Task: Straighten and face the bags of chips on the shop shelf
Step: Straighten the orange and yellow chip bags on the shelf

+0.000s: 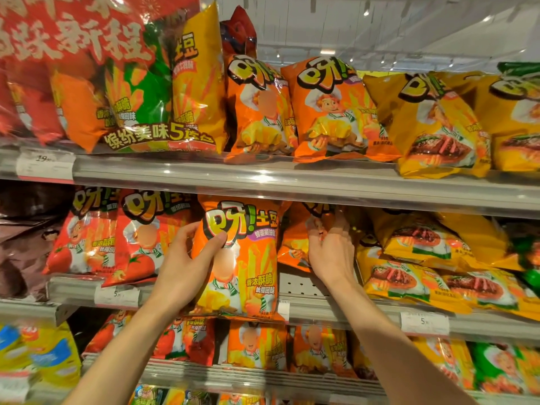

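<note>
Orange foil marks the bag of chips (238, 258) now being handled on the middle shelf (321, 309), where it is held upright at the front edge with its label facing out. It is gripped by the left hand (187, 264), the thumb pressed on the printed front and the fingers wrapped behind the bag's left side. The right hand (328, 247) is raised just beside it, fingers curled loosely toward a second orange bag (295, 244) set further back; whether that bag is actually pinched cannot be told, since the fingertips are blurred. Both forearms are extended upward from below. The red tomato bags (117, 232) to the left appear faced already, while the yellow bags (423, 258) to the right are seen slumped and tilted, so much of the row is judged still to be straightened.
</note>
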Demonstrator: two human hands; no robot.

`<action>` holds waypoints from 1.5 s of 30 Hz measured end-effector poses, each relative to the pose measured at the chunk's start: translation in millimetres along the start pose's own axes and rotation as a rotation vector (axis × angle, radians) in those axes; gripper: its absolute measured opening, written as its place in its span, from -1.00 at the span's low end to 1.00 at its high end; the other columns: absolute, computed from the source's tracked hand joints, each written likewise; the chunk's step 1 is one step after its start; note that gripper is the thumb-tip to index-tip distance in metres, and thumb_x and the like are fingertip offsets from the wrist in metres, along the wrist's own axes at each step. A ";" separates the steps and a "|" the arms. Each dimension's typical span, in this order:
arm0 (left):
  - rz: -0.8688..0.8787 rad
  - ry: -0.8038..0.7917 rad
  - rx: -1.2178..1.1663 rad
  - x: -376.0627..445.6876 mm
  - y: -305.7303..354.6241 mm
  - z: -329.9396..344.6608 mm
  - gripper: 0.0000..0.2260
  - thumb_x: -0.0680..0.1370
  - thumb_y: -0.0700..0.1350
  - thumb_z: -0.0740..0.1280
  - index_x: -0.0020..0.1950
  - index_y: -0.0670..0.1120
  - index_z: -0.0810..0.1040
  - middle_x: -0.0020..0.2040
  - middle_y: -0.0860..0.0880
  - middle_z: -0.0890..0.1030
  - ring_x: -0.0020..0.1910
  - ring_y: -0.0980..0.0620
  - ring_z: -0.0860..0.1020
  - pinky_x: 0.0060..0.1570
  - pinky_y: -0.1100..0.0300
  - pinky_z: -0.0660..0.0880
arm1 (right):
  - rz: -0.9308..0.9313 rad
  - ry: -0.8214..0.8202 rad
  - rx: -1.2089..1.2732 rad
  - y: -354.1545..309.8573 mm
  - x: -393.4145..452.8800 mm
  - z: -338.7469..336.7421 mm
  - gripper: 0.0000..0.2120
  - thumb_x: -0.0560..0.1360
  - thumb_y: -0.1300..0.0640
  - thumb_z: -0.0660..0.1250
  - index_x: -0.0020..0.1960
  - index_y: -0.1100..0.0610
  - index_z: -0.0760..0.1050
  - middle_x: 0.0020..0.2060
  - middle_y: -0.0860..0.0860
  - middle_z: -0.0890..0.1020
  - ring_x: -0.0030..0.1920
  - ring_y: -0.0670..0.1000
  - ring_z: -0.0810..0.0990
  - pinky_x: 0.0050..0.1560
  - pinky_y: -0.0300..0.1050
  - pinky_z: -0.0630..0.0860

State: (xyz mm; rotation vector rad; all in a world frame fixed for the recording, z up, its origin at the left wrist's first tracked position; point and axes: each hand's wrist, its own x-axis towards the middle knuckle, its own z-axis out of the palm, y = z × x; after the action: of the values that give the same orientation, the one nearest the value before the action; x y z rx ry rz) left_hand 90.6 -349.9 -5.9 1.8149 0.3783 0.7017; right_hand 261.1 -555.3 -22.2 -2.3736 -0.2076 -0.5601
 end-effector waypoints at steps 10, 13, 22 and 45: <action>0.011 0.010 -0.026 -0.7 1.9 4.6 -0.44 0.45 0.24 0.38 0.38 0.07 0.40 0.15 0.09 0.62 0.11 0.08 0.61 0.15 0.05 0.54 | 0.122 -0.240 -0.138 3.0 3.2 16.3 -0.08 0.49 -0.39 0.19 0.56 0.27 0.12 0.48 0.25 0.27 0.44 0.29 0.31 0.34 0.18 0.36; 0.005 0.010 -0.040 -0.3 0.8 4.9 -0.46 0.46 0.23 0.39 0.38 0.07 0.41 0.13 0.07 0.63 0.10 0.08 0.63 0.14 0.04 0.55 | 0.160 -0.223 -0.073 4.0 16.4 22.9 -0.09 0.36 -0.45 -0.06 0.34 0.23 0.43 0.31 0.25 0.50 0.31 0.29 0.45 0.28 0.13 0.40; 0.017 -0.011 -0.067 0.8 -3.8 4.1 -0.51 0.49 0.20 0.40 0.36 0.09 0.42 0.12 0.09 0.65 0.09 0.10 0.64 0.11 0.09 0.55 | 0.200 -0.399 -0.056 3.7 21.9 12.5 -0.13 0.53 -0.47 0.00 0.61 0.12 0.09 0.61 0.19 0.05 0.60 0.24 0.03 0.55 0.26 0.00; 0.375 0.137 0.322 15.4 -20.1 48.7 -0.57 0.58 0.16 0.29 0.39 0.00 0.48 0.31 -0.02 0.47 0.34 0.00 0.41 0.29 0.13 0.32 | 0.097 -0.163 0.453 -15.5 -12.5 -41.6 -0.38 0.53 -0.24 0.33 0.41 0.14 0.33 0.28 0.13 0.53 0.33 0.16 0.48 0.28 -0.04 0.41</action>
State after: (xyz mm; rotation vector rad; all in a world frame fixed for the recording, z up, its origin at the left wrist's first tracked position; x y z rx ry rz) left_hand 134.7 -370.4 -31.3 2.1785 0.2517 1.0772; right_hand 231.3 -570.8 9.4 -1.9737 -0.2604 -0.2403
